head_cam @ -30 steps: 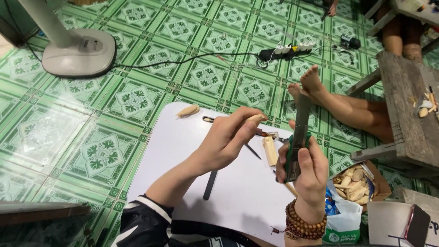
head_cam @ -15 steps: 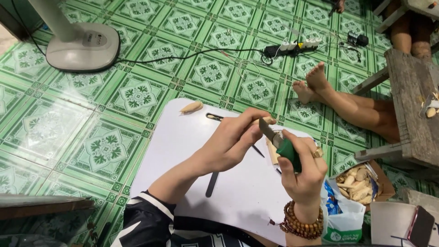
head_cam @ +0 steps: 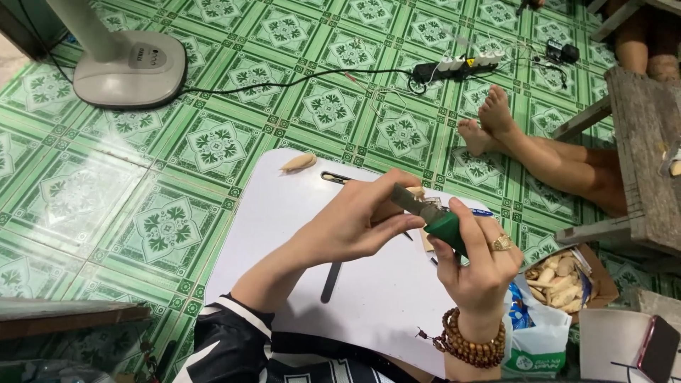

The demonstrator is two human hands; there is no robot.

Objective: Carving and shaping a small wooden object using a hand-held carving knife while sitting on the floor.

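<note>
Both-handed, right hand (head_cam: pixel 477 264) on green-handled file (head_cam: pixel 434 218), left hand (head_cam: pixel 358 220) alongside.

black-white striped sleeve (head_cam: pixel 234 340), bead bracelets (head_cam: pixel 468 344), ring (head_cam: pixel 502 243)

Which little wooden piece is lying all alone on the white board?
The small tan wooden piece at the far edge of the white board, beyond both hands. The other pale wooden pieces are piled together in the open cardboard box on the floor.
</note>
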